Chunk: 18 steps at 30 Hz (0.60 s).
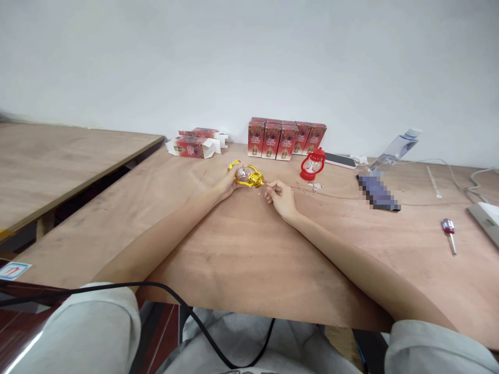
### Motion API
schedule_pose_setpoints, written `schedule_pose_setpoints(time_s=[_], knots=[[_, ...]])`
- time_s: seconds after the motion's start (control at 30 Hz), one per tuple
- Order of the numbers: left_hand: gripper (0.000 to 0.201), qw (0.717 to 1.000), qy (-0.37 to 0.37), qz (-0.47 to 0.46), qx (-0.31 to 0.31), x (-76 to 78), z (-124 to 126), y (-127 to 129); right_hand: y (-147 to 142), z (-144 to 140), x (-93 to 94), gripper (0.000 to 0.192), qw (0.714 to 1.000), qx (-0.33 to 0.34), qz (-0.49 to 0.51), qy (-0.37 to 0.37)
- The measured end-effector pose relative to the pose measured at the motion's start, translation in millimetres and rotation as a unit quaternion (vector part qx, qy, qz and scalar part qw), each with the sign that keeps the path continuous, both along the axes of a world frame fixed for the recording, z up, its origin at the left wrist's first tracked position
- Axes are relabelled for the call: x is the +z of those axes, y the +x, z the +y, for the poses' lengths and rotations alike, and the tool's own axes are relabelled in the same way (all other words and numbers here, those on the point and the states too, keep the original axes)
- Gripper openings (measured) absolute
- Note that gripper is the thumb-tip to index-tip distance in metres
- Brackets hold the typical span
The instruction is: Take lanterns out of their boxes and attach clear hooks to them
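Observation:
A small gold lantern (255,179) with a clear globe lies tilted on its side, its cap pointing right. My left hand (229,183) is wrapped round its base end. At the cap end, my right hand (281,199) is closed in a pinch, thumb against fingers. Something thin seems to be between those fingertips and the cap tip, too small to name. To the right of that hand lie several small thin wire-like pieces (306,189). A red lantern (312,164) of the same shape stands upright behind them.
Several red printed boxes (277,141) stand in a group by the wall. Opened boxes (191,147) lie left of them. On the right are a phone (340,160), a tilted water bottle (395,150), a blurred dark object (378,192), a screwdriver (449,234) and white cables (454,169).

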<state>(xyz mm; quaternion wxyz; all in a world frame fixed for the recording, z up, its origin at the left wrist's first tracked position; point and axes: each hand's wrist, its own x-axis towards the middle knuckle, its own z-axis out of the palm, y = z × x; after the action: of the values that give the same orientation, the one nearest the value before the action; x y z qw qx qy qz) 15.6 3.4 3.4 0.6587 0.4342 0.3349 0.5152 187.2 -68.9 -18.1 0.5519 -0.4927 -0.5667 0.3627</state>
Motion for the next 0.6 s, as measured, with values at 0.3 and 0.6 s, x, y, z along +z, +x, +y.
schedule_pose_setpoints(time_s=[0.3, 0.6], knots=[[0.02, 1.0, 0.003, 0.003, 0.031, -2.0, 0.3, 1.6, 0.7, 1.4, -1.7, 0.012, 0.998, -0.017, -0.052, -0.005], [0.019, 0.999, 0.012, -0.005, 0.047, 1.0, -4.3, 4.3, 2.1, 0.8, 0.2, 0.018, 0.997, -0.059, -0.04, -0.024]])
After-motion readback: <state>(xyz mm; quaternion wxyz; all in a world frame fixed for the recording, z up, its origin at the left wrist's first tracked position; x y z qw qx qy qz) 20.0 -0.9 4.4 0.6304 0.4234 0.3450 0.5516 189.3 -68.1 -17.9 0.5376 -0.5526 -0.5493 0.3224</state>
